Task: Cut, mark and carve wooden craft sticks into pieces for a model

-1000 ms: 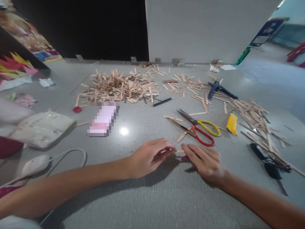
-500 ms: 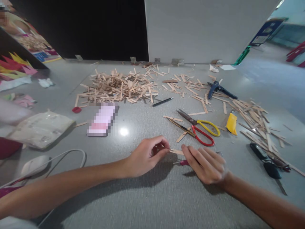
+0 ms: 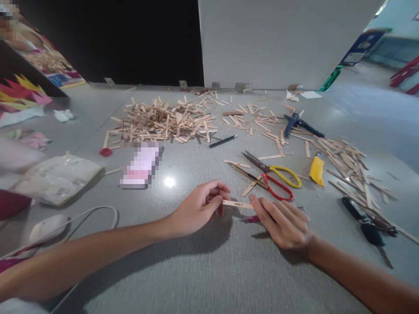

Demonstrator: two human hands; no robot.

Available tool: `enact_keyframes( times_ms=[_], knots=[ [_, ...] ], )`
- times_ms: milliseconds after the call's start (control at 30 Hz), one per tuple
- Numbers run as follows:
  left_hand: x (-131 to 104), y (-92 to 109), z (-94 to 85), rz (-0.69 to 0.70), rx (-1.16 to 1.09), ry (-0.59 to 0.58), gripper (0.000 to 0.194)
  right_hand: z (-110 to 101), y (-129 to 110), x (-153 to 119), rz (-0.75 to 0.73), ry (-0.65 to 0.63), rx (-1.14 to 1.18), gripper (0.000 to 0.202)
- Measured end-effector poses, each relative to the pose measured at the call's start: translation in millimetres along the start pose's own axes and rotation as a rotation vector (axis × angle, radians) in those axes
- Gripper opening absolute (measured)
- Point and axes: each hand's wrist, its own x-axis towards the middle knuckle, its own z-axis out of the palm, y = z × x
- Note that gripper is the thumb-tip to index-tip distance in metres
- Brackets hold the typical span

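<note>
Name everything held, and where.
Right hand: a flat pale wooden stick by its right end, a magenta tool by its middle. Left hand: at the stick's left end, grip unclear.

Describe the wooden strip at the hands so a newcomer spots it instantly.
On the grey table, find where the left hand and right hand come close together. The pale wooden strip spans the gap between them, nearer than the scissors. Unlike the loose strips lying nearby, it is gripped by the right hand.
</note>
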Motion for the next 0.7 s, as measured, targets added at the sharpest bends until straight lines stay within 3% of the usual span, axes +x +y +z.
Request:
enact_keyframes(
  times_ms=[167,267,400,567,700],
  knots=[
    [-6.9,7.3,2.0,0.044,0.227,-0.092,0.031,-1.4,-1.2,1.9,0.013,-0.047,-0.002,0.023],
    [-10.3,10.5,3.2,0.114,0.3,-0.013,0.035,0.9,-7.4,0.1,0.136,-0.121,-0.032,0.026],
    [-11.3,10.7,3.3,0.124,0.256,0.067,0.035,5.7,-19.7,-3.0,0.306,-0.124,-0.099,0.034],
    [-12.1,9.2,2.9,0.158,0.273,0.099,0.035,0.1,-25.9,-0.9,0.249,-0.248,0.048,0.066],
    [-13.6,7.0,3.2,0.187,0.335,0.136,0.035,-4.8,-24.7,-0.2,0.228,-0.219,0.086,0.073]
  ],
)
